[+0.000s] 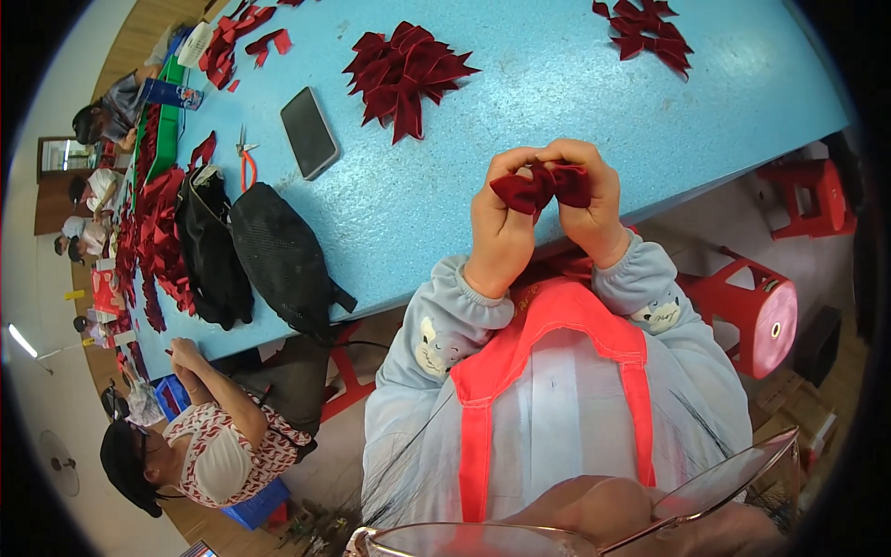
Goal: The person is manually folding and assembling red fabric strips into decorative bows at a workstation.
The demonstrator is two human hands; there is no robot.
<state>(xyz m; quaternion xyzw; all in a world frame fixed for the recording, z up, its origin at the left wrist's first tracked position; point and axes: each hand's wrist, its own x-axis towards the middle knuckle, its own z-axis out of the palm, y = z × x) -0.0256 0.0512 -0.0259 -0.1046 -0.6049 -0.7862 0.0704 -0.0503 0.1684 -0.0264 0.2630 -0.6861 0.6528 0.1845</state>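
A dark red velvet bow (526, 192) is held up between my two hands, just over the near edge of the blue table (408, 204). My left hand (504, 218) pinches the bow's left loop, and my right hand (591, 200) grips the right loop, with fingers curled round from behind. Most of the fingertips are hidden behind the bow. Farther off on the table lies a heap of similar bows (408, 79), and a smaller group of bows (650, 35) is at the far right.
Left of the heap lie a phone (311, 133), red-handled pliers (247, 162) and black bags (278, 251). Red ribbon pieces (160, 232) and a green tray (168, 135) line the far left. A co-worker (213, 436) sits at left. Red stools (756, 311) stand at right.
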